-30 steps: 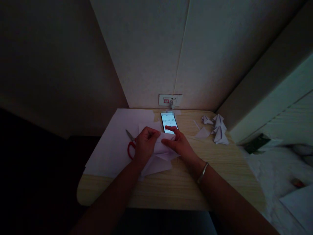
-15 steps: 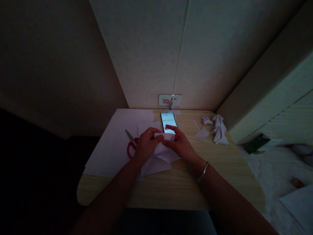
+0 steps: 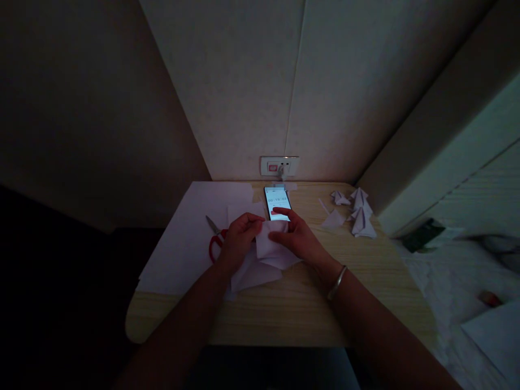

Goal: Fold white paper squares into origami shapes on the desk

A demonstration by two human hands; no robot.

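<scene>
Between my two hands a small piece of white paper [image 3: 268, 244] is held up above the table. My left hand [image 3: 241, 238] pinches its upper left corner between thumb and fingers. On the other side my right hand [image 3: 298, 234], with a silver bangle on the wrist, grips the upper right edge, thumb in front. More cut paper [image 3: 255, 275] lies under the hands. Red-handled scissors [image 3: 214, 238] rest partly open just left of my left hand. Beyond the fingers lies a lit phone [image 3: 277, 200] with a timer on its screen, its lower end hidden.
Large white sheets [image 3: 174, 249] cover the left of the wooden table [image 3: 365, 292]. Folded paper shapes [image 3: 361, 216] and a paper scrap [image 3: 333, 219] lie at the back right. A wall socket [image 3: 279, 166] with a plug is behind the phone.
The left hand has shifted slightly left along the paper's edge, and more of the paper's front shows. The right hand keeps its grip. The whole view has shifted a little.
</scene>
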